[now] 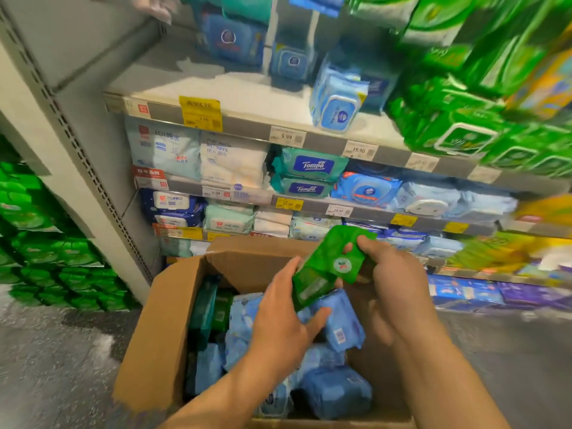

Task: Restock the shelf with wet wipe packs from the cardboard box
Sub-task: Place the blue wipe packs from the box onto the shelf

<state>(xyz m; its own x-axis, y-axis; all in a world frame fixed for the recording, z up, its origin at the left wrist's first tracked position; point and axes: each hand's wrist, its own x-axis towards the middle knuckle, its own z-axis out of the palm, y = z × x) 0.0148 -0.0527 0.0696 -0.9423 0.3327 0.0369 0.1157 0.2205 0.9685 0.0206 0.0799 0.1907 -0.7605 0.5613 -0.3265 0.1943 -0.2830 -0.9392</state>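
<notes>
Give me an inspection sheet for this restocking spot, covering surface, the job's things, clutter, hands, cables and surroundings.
Surface: grey speckled floor; the cardboard box stands open in front of the shelves.
Job's things: green wipe pack held above the box; blue packs and a few dark green packs inside it.
Clutter: nothing seen.
Hands: left hand holds the green pack's lower end; right hand grips its upper end.
Cables: nothing seen.
Surroundings: shelf partly bare at upper left, lower rows stocked with wipes; green packs at upper right; price tags on the shelf edges; edges blurred.
</notes>
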